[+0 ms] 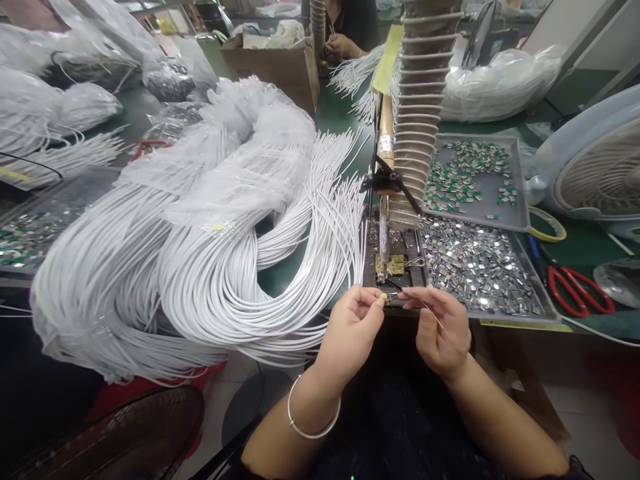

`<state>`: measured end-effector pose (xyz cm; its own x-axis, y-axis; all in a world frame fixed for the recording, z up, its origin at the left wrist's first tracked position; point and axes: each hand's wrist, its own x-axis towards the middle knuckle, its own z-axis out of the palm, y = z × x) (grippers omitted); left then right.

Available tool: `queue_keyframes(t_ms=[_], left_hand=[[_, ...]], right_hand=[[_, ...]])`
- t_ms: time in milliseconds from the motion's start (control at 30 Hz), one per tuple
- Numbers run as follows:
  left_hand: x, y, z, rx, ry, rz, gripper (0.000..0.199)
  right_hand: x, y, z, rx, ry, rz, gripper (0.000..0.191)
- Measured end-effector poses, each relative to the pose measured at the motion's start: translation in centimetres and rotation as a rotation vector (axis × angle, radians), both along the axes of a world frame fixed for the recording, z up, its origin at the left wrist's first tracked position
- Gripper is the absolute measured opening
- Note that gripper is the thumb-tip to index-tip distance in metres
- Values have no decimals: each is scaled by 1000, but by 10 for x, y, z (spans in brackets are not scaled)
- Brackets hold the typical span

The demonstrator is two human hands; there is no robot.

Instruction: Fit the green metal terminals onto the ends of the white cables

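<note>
My left hand (353, 327) pinches a small yellowish end piece at the front edge of the soldering tray. My right hand (443, 327) faces it with curled fingers, holding a thin wire (433, 313) that slants across the fingers. Between the fingertips lies a small metal connector (393, 296); which hand bears it is unclear. Just above stands a soldering iron (384, 223), its tip down by a yellow sponge (397, 265). A big bundle of white cables (240, 280) lies left of my left hand.
Metal connector shells fill a tray (545, 303) at right; behind it a grey tray (523, 193) holds green boards. Red-handled scissors (575, 290), yellow tape (555, 233) and a fan (600, 160) stand right. A ribbed hose (417, 100) hangs centrally. Beyond the box (275, 70) sits a person (363, 23).
</note>
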<state>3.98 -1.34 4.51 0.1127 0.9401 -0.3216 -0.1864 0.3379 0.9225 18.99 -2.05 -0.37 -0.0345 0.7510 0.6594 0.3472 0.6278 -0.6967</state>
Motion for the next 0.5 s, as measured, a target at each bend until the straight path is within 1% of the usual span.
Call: queue_keyframes(t_ms=[133,267,500], left_hand=[[1,4,2,5,0,16,15],[3,8,6,-9,1,40,14],[3,13,9,-5,-69,71,14]], right_hand=[[-2,4,5,31,-9,13,31],[-4,10,14,73,-62,12,23],[-7,14,23,87,-139,-36,19]])
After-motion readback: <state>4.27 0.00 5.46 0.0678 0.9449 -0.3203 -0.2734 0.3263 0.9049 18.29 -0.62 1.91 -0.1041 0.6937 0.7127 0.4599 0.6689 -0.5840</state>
